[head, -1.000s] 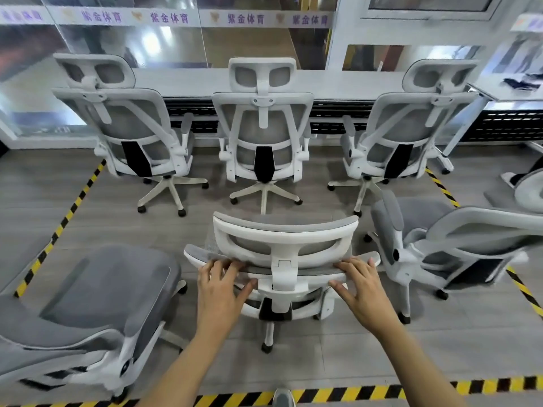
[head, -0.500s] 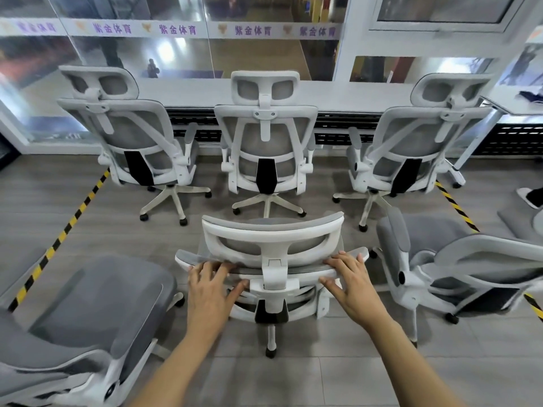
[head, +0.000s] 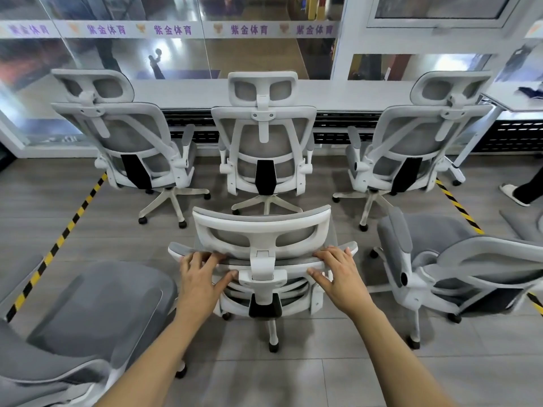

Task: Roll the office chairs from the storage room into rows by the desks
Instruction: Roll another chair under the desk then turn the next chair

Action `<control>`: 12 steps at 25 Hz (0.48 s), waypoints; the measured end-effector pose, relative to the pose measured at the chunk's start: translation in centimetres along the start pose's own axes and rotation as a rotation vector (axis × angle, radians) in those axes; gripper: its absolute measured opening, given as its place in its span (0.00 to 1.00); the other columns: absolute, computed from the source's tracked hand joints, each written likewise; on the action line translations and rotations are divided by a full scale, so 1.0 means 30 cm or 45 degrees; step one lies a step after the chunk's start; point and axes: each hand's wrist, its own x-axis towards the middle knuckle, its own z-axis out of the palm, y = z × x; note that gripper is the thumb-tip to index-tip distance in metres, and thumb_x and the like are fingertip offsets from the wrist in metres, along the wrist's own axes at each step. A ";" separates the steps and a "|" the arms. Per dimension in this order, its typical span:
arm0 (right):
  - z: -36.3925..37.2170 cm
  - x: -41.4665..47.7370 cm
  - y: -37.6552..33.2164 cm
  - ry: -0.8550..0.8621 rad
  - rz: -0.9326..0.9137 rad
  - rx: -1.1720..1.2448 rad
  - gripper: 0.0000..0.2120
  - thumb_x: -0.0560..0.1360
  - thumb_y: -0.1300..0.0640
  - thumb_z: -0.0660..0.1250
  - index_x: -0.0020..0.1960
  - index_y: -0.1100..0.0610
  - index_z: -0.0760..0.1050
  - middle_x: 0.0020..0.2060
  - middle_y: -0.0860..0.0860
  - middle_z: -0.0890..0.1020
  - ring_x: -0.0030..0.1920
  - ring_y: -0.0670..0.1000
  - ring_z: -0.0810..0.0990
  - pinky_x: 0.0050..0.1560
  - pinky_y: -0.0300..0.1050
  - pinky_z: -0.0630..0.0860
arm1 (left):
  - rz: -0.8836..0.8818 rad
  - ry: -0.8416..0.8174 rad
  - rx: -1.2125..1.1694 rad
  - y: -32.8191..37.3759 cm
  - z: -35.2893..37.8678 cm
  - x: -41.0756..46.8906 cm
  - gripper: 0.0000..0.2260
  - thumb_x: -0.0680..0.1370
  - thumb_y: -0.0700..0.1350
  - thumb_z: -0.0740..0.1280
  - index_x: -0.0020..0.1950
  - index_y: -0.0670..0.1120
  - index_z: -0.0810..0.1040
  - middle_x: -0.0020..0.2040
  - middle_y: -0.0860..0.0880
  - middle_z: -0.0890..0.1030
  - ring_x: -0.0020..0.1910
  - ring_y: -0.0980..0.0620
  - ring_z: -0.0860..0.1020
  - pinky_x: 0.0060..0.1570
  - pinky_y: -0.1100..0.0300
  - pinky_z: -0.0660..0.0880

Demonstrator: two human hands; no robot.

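Observation:
A white-framed office chair with grey mesh (head: 261, 230) stands right in front of me, its back toward me. My left hand (head: 201, 277) and my right hand (head: 340, 274) both grip the top edge of its backrest, fingers curled over the rim and thumbs behind, one on each side of the headrest post. Beyond it a row of three matching chairs faces a long white desk (head: 338, 94): the left chair (head: 129, 136), the middle chair (head: 264, 136) and the right chair (head: 411, 136).
A grey chair (head: 97, 312) stands close at my lower left, and another chair (head: 458, 259) close on the right. Yellow-black floor tape (head: 58, 245) marks the left and right borders. A person's foot in a white slipper (head: 512, 193) is at the far right.
The held chair has rolled forward toward the middle chair of the row, and I have stepped after it. The tape behind me has dropped out of view.

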 end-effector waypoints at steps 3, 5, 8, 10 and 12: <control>0.020 0.010 -0.021 -0.005 0.020 0.004 0.19 0.79 0.40 0.63 0.64 0.50 0.76 0.59 0.44 0.75 0.69 0.48 0.68 0.78 0.48 0.46 | -0.019 -0.039 -0.008 -0.019 -0.018 0.026 0.21 0.73 0.65 0.66 0.59 0.54 0.78 0.57 0.48 0.76 0.64 0.42 0.65 0.62 0.43 0.71; 0.034 0.005 -0.033 0.009 0.018 -0.004 0.18 0.79 0.40 0.64 0.63 0.50 0.76 0.58 0.44 0.76 0.68 0.48 0.69 0.78 0.48 0.47 | -0.011 -0.044 -0.014 -0.031 -0.030 0.034 0.21 0.72 0.64 0.68 0.60 0.53 0.79 0.56 0.48 0.76 0.63 0.43 0.65 0.62 0.44 0.71; 0.031 0.002 -0.043 0.001 0.039 -0.002 0.18 0.79 0.41 0.65 0.63 0.50 0.76 0.60 0.44 0.76 0.69 0.49 0.69 0.78 0.47 0.46 | -0.008 -0.058 -0.001 -0.033 -0.036 0.033 0.21 0.72 0.63 0.69 0.61 0.54 0.79 0.56 0.49 0.76 0.63 0.44 0.65 0.62 0.45 0.71; 0.024 0.004 -0.047 -0.028 0.053 -0.019 0.18 0.79 0.41 0.65 0.64 0.50 0.76 0.61 0.45 0.76 0.70 0.50 0.69 0.78 0.48 0.47 | -0.016 -0.063 0.044 -0.029 -0.038 0.029 0.20 0.73 0.62 0.69 0.61 0.55 0.78 0.57 0.49 0.76 0.63 0.43 0.67 0.63 0.44 0.71; 0.024 0.004 -0.055 -0.046 0.063 -0.069 0.19 0.79 0.41 0.65 0.65 0.50 0.76 0.63 0.46 0.77 0.71 0.51 0.69 0.79 0.52 0.51 | -0.009 -0.056 0.077 -0.019 -0.041 0.019 0.20 0.74 0.62 0.68 0.61 0.54 0.78 0.58 0.48 0.78 0.63 0.42 0.69 0.63 0.43 0.71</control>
